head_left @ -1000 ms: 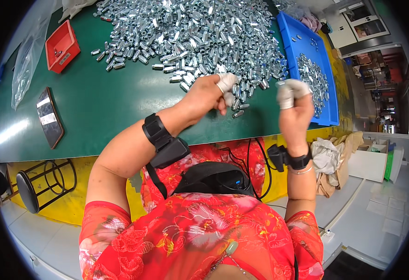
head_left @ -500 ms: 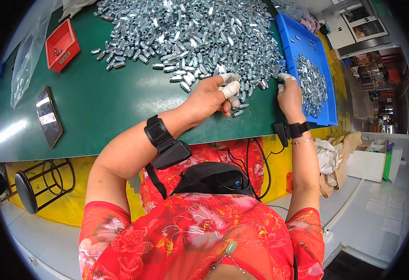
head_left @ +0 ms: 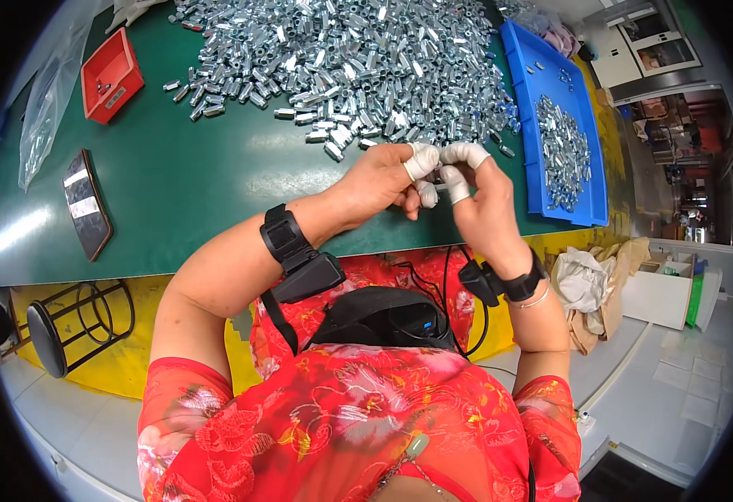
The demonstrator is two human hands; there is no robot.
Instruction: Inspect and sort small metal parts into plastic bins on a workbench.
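A big heap of shiny silver hex coupling nuts point(head_left: 358, 67) covers the far middle of the table. Just in front of its near edge, my two hands meet, white covers on several fingertips. My left hand point(head_left: 387, 180) is closed, thumb and fingers pinched. From the other side, the bent fingers of my right hand point(head_left: 482, 197) come up against it, also in a pinch. A small bit of metal shows between the fingertips, apparently a coupling nut point(head_left: 436, 173); most of it is hidden.
A blue tray point(head_left: 536, 180) with a pile of nuts stands at the right. On the left are a red bin point(head_left: 124, 74) with a few pieces, a dark phone-like slab point(head_left: 88, 205) and a clear plastic bag point(head_left: 44, 117). A black stool point(head_left: 47, 339) stands below the table's edge.
My right hand has moved left, from the heap's edge beside the blue tray, to meet my left hand. The left hand has barely moved; loose nuts beneath it no longer show.
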